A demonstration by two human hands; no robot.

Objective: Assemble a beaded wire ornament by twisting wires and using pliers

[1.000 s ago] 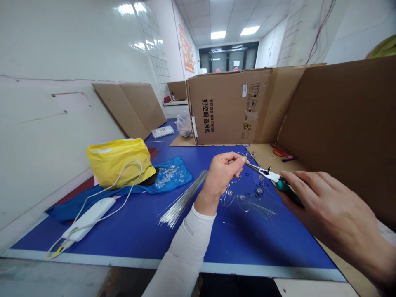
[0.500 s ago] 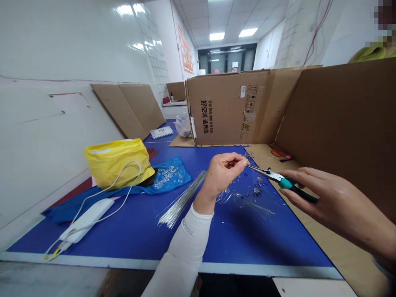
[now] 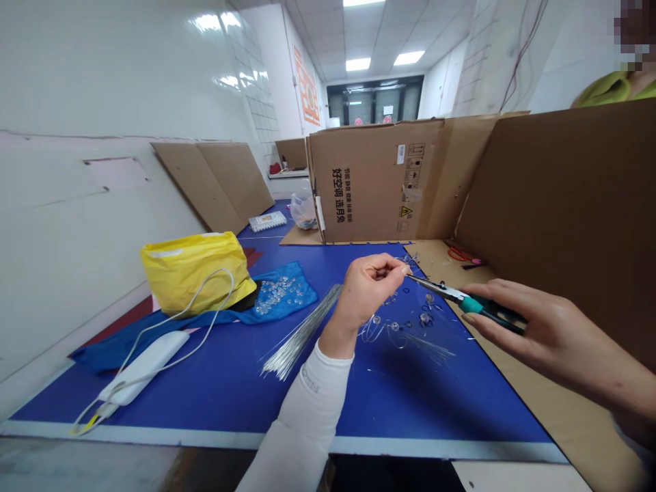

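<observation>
Over the middle of the blue table, my left hand [image 3: 373, 290] pinches something too small to make out between thumb and forefinger. My right hand [image 3: 558, 342] is wrapped round the green and black handles of long-nosed pliers [image 3: 471, 304]. The tips of the pliers meet my left fingertips. Below and behind my hands lie clear beads [image 3: 376, 319], small dark rings [image 3: 408, 324] and loops of thin wire. A bundle of straight silvery wires [image 3: 302, 338] lies left of my left wrist.
A yellow bag [image 3: 197, 272], a blue cloth [image 3: 302, 283] with clear beads and a white corded device [image 3: 148, 363] are at left. Cardboard [image 3: 379, 181] stands behind and at right. Red-handled scissors [image 3: 460, 254] lie at the back right. A person [image 3: 605, 89] is partly visible beyond.
The plier handles look pressed closer together in my right hand. My left hand has hardly moved, and the person at the back right shows slightly more.
</observation>
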